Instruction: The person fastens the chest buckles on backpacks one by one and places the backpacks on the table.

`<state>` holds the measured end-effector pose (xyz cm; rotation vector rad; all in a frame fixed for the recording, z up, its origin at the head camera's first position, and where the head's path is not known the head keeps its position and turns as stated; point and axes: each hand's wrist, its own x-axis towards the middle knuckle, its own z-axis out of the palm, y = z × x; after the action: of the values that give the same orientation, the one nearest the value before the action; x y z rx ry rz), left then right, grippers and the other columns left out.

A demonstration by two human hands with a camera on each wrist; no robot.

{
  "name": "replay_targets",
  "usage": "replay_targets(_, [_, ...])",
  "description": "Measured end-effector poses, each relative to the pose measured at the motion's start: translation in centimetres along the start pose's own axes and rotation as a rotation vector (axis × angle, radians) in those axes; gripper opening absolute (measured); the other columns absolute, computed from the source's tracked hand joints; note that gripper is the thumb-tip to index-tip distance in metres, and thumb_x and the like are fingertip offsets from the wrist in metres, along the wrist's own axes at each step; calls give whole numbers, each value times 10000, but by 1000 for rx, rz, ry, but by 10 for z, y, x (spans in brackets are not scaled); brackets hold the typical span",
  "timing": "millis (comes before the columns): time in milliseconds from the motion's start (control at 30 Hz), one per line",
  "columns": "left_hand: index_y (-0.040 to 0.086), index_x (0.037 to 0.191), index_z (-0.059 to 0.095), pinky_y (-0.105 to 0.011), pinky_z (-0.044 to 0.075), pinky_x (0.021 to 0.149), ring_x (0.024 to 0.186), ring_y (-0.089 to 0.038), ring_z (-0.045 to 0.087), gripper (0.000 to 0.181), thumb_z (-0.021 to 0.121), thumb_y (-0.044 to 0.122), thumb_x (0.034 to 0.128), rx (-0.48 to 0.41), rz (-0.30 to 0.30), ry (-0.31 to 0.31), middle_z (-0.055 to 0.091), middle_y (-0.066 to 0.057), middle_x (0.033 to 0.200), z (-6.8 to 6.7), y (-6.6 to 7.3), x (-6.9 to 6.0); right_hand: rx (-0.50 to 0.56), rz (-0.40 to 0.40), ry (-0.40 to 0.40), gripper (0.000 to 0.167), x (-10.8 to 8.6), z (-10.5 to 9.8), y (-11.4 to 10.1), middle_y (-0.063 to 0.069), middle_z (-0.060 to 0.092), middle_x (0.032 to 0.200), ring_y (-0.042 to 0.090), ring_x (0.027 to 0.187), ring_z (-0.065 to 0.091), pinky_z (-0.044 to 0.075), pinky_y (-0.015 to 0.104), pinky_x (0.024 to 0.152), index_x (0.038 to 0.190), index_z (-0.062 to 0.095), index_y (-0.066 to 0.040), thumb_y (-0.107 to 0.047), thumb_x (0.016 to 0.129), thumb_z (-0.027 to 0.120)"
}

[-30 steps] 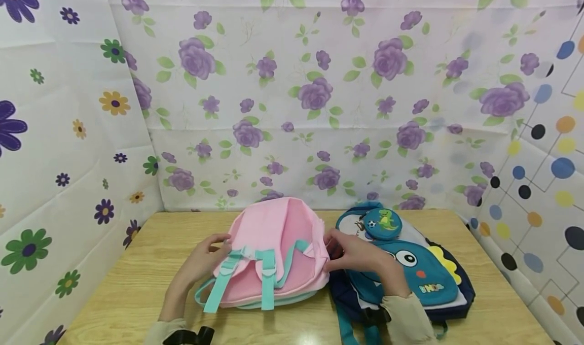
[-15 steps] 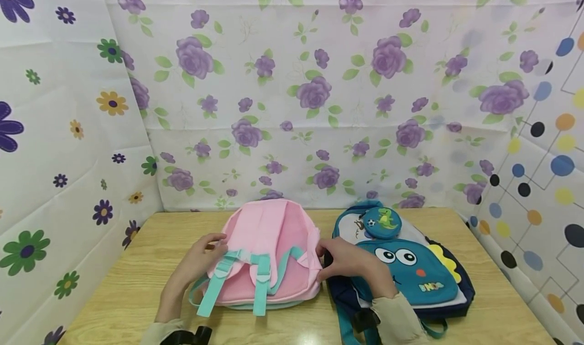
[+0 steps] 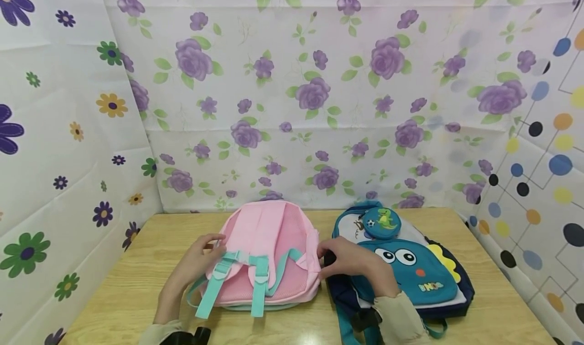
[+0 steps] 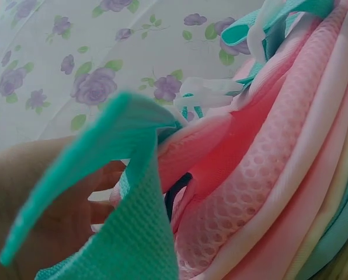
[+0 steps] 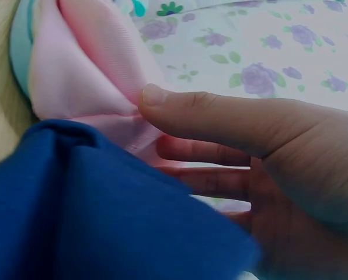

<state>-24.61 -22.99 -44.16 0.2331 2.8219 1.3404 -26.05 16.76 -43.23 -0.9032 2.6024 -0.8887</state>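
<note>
A pink backpack (image 3: 292,233) lies on the table with its shoulder straps facing up and teal webbing ends hanging toward the front. My left hand (image 3: 198,257) touches its left side; in the left wrist view a teal strap (image 4: 142,216) partly hides those fingers. On the opposite side, my right hand (image 3: 351,257) rests its thumb and fingertips against the pink fabric. The right wrist view shows that thumb at a crease in the fabric, the fingers fairly straight. Beneath my right forearm lies a blue dinosaur backpack (image 3: 424,269), face up.
A small round teal pouch (image 3: 382,223) sits on the upper part of the blue backpack. The wooden table (image 3: 150,253) stretches to the left and front. Flower-patterned cloth (image 3: 283,96) hangs behind the table, with more patterned cloth along both sides.
The pink backpack has shifted slightly left and turned a little straighter, with both hands staying at its sides. During the last half second hardly anything has moved.
</note>
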Motion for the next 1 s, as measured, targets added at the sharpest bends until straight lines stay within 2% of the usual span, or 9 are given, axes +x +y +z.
replay_targets(100, [68,1387,537,-570,400,1040,1315,-394,427,419,544,292,1033,3,50,37,466,-197,1439,1,0,1,-27,-27,34,196,-2,-4,-1,29,704,1013,241,938,622,520,416,880,993,704,-167,-287,855,774])
replay_targets(233, [43,1338,583,-592,362,1053,1324,-387,432,369,562,238,1025,8,132,91,498,-189,1410,2,2,4,-71,-41,99,121,-2,-6,-4,-28,694,958,239,909,635,534,414,857,977,720,-167,-254,894,725])
replay_targets(300, [43,1315,604,-601,353,1051,1330,-381,437,356,574,238,1019,4,155,112,504,-179,1414,1,5,4,-69,-36,120,116,-2,-7,-6,-51,686,962,237,925,638,537,419,870,994,719,-163,-240,908,705])
replay_targets(433, [40,1298,619,-643,358,1028,1343,-406,429,355,579,253,1017,-1,175,138,487,-169,1442,1,9,3,-57,-56,146,140,0,-6,-8,-39,686,1003,250,980,645,529,465,907,1043,709,-141,-228,938,678])
replay_targets(567, [42,1289,626,-681,360,1020,1357,-429,404,359,582,271,1016,-14,184,169,469,-149,1458,0,12,3,-67,-86,184,153,1,-6,-13,-26,691,1025,246,997,651,525,463,907,1068,704,-131,-223,951,669])
replay_targets(700, [41,1261,644,-671,388,1013,1355,-407,413,336,597,256,1008,-29,217,203,493,-139,1436,1,14,3,-55,-91,208,175,2,-2,-20,-11,697,1046,230,1009,650,524,470,914,1086,706,-117,-222,949,672])
replay_targets(800, [56,1238,662,-633,423,990,1319,-361,462,321,608,266,1002,-18,239,200,538,-112,1393,2,16,2,-49,-98,219,193,5,2,-23,-6,698,1067,218,1033,647,522,462,925,1102,705,-116,-236,955,666])
replay_targets(1000, [117,1196,689,-578,440,973,1260,-308,524,266,617,277,996,8,285,148,593,-70,1337,6,18,3,-4,-143,232,193,17,11,-28,18,705,1082,208,1039,644,525,444,921,1110,701,-107,-226,968,649])
